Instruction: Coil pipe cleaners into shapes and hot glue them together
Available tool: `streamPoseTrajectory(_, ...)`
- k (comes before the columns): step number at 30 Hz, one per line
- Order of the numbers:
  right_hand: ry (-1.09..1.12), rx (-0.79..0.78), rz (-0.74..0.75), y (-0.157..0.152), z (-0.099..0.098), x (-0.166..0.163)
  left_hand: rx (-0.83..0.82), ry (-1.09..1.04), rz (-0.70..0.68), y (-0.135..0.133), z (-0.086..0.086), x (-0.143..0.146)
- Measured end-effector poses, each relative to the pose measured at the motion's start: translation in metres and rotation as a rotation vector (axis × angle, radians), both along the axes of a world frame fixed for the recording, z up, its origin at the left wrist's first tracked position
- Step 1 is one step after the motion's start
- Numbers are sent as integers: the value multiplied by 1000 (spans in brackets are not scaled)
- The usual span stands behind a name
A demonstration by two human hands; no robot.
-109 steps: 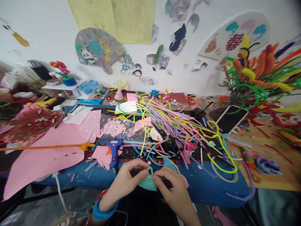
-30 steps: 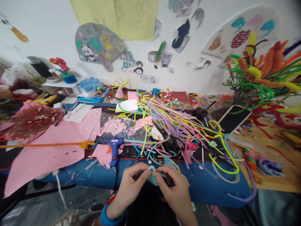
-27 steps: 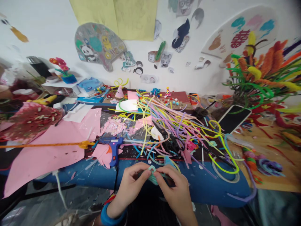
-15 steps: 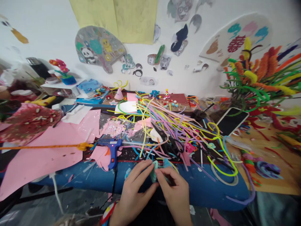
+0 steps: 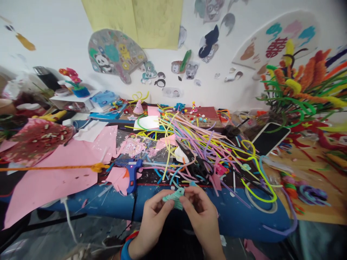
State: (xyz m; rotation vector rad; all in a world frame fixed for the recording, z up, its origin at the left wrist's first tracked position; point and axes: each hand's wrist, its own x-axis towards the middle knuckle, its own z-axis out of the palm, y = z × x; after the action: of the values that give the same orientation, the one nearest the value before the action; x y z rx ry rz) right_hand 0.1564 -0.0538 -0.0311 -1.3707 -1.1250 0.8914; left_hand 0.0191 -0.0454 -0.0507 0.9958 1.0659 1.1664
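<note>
Both hands meet at the table's near edge around a small mint-green pipe-cleaner piece [image 5: 175, 196] with ribbed rows. My left hand [image 5: 155, 216] pinches its left end between thumb and fingers. On the other side, my right hand [image 5: 202, 213] grips the right end, its fingertips covering part of it. A bit of blue-green shows above the right fingers; whether it belongs to the same piece I cannot tell. Just beyond the hands lies a heap of loose pastel pipe cleaners [image 5: 189, 133], with black-handled scissors [image 5: 202, 168] among them.
A blue glue gun [image 5: 132, 175] rests at the table edge left of the hands, its cord hanging down. Pink sheets [image 5: 67, 162] cover the left side. A phone [image 5: 271, 137] and a bunch of pipe-cleaner flowers [image 5: 300, 83] stand to the right, beside a clear tape ring [image 5: 261, 202].
The mint-green piece has turned from nearly upright to lying more sideways, so its ribbed face shows. My left fingers have curled back from over it into a pinch.
</note>
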Motion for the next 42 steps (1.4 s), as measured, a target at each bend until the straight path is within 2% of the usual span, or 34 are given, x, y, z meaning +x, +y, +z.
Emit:
streamPoseTrajectory(5, -21, -12, -3, 1, 4, 3, -95, -113, -29, 1, -2, 1)
streamPoseTrajectory(12, -168, 66, 19, -1, 4, 3, -51, 53, -119, 14, 7, -5)
streamPoseTrajectory(19, -204, 30, 76, -2, -1, 4, 16, 132, -8, 13, 2, -3)
streamPoseTrajectory(26, -269, 146, 53, -6, 3, 5, 83, 101, -116, 15, 8, -3)
streamPoseTrajectory(30, -277, 156, 77, -6, 3, 1, 47, 112, -51, 14, 8, -4)
streamPoseTrajectory(35, -254, 108, 113, -6, 2, -1, 93, 117, -35, 12, 2, -5)
streamPoseTrajectory(38, -256, 107, 69, -7, 0, 0, 61, 111, -50, 14, 1, -5)
streamPoseTrajectory(42, -216, 78, 44, -7, -1, 2, -63, 24, -82, 17, -1, -4)
